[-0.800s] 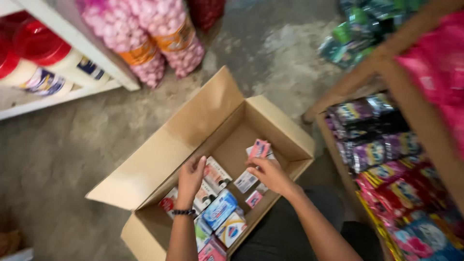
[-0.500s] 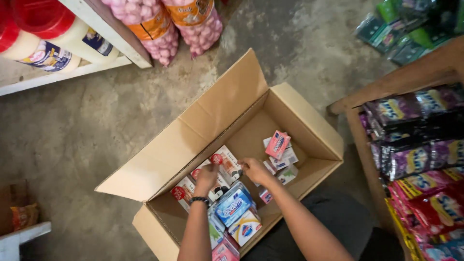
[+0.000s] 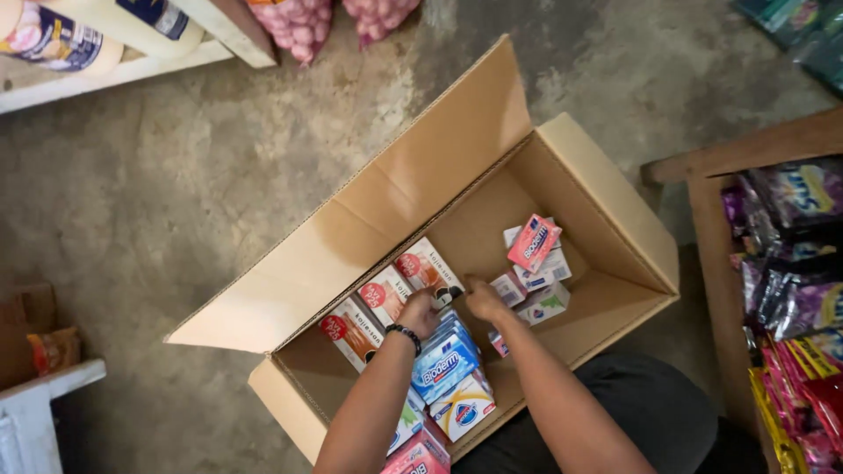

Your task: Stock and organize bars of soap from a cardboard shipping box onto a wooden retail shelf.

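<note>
1. The left hand [image 3: 420,312] is closed on the end of a white-and-orange carton [image 3: 430,269], which leans on the long flap-side wall of the cardboard box [image 3: 606,211]. The grip is only at one corner, so the carton may tip onto its two neighbours.
2. The right hand [image 3: 485,298] rests just beside it with fingers curled; I cannot tell if it holds anything.
3. The pink packet [image 3: 534,243] sits tilted on the loose pile in the middle of the box; a push from the wrist could slide it off.
4. The blue packs [image 3: 446,362] stand crowded at the near wall and may be crushed by the forearms.
</note>
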